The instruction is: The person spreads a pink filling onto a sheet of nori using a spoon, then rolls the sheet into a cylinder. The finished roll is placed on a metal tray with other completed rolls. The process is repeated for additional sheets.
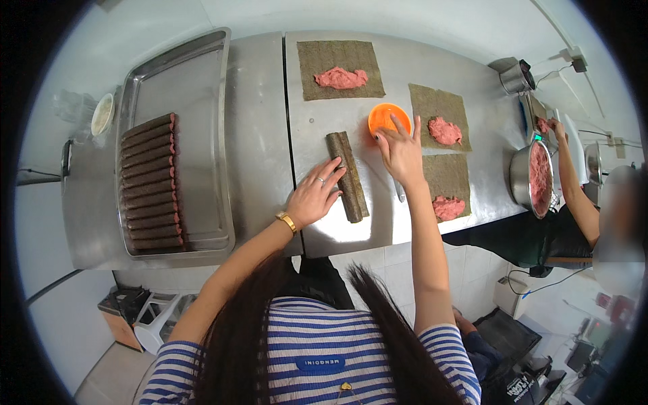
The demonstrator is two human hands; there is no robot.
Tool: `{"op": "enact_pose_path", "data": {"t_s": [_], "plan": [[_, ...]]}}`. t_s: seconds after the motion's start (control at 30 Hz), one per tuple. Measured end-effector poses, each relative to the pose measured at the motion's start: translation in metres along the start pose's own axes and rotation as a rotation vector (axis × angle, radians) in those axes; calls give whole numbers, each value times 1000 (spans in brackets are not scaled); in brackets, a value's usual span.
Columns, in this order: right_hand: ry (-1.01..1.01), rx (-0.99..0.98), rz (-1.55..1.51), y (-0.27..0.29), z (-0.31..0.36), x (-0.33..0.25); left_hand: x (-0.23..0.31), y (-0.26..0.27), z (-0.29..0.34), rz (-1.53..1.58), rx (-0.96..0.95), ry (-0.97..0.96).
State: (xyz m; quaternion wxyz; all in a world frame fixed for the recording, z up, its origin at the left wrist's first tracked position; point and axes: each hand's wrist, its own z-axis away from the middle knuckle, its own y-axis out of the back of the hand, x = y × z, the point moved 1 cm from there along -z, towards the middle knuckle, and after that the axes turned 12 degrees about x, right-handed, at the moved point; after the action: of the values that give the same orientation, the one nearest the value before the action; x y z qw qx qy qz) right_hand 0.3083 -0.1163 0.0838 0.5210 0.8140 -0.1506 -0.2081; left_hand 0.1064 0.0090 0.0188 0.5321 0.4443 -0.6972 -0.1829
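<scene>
Dark green-brown roll [354,189] on the steel table [260,135], between your hands: that's the one in work. Your left hand [314,196] lies on its left side, fingers a bit apart, pressing or steadying rather than gripping. Your right hand [401,152] has its fingers spread at the near edge of the orange bowl [373,123], no object seen in them; can't tell whether a fingertip dips inside.

Done, by the look of it: a row of about a dozen finished rolls [150,182], side by side in the metal tray [202,148], well left of your left hand, pink showing at their right ends. Bare tray remains around them.

Nearly done: the roll at your left fingers looks wound up; can't tell if its edge is stuck down.

Left: three flat sheets, each with a lump of pink paste, none rolled. The far sheet [324,54] sits beyond both hands, the middle sheet [432,101] just right of your right hand, the near sheet [442,174] beside your right forearm, partly hidden. More paste fills the steel bowl [522,179] farther right, near a co-worker's hand [557,128]. So, batch well under way, not finished.
</scene>
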Motion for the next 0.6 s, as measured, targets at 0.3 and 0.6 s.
{"op": "enact_pose_path", "data": {"t_s": [0.3,0.6], "plan": [[-11,-357,-225,17,154,-61,1,2,-1,2,22,-7],[36,-301,-139,4,148,-48,1,1,-2,17,8,1]]}}
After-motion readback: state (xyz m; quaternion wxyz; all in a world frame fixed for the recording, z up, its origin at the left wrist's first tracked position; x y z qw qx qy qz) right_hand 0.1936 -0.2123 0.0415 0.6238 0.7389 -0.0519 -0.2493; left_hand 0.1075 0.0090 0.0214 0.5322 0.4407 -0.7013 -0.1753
